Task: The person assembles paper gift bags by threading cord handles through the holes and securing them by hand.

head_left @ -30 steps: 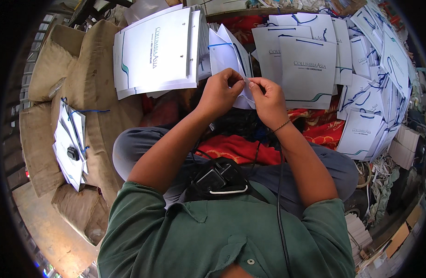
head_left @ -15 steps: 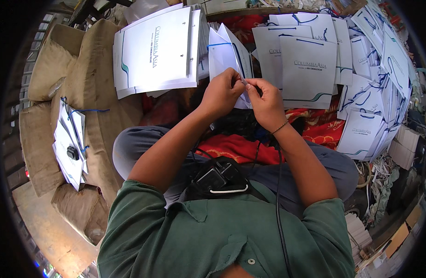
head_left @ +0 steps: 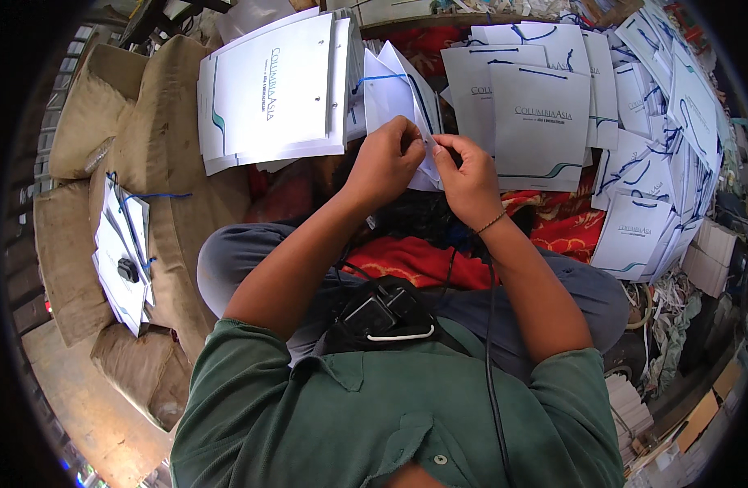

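Two hands are seen from the head view: the left hand [head_left: 388,159] and right hand [head_left: 465,175] are closed together, pinching a white paper bag [head_left: 398,89] above the lap. Stacked bags [head_left: 272,89] lie on sacks [head_left: 167,146] at left; more bags [head_left: 545,122] are spread at right.

We see sacks [head_left: 167,154] on the floor bearing white bag stacks [head_left: 272,89], more bags [head_left: 634,122] spread right.
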The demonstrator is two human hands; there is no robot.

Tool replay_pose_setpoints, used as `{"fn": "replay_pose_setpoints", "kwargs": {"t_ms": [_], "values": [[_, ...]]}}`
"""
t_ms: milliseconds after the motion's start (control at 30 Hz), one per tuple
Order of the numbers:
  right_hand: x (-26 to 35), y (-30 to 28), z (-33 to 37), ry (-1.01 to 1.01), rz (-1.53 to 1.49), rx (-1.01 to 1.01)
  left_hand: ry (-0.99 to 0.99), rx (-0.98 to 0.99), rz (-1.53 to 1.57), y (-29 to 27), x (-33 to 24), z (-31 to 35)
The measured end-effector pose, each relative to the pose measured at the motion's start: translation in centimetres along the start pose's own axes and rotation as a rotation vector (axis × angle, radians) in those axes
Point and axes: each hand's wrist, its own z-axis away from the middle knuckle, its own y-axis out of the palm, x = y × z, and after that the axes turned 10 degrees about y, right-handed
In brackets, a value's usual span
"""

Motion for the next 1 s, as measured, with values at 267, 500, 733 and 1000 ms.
{"fn": "replay_pose_setpoints", "kwargs": {"t_ms": [267,500,733,1000], "values": [[0.0,0.1,0.1,-0.038,0.012,-0.019,-0.008,-0.015,0.039,0.0,-0.4,0.1],[-0.1,0.1,0.1,-0.076,0.031,-0.025,0.011,-0.001,0.006,-0.1,-0.4,0.1],[-1.5,1.0,0.4,0.025,-0.236,0.056,-0.076,-0.005,0.067,-0.3,-0.4,-0.4],[-1.5,0.7,0.8,0.410,-0.616,0.308,0.052,0.101,-0.077,-2.7,-0.3,-1.2]]}}
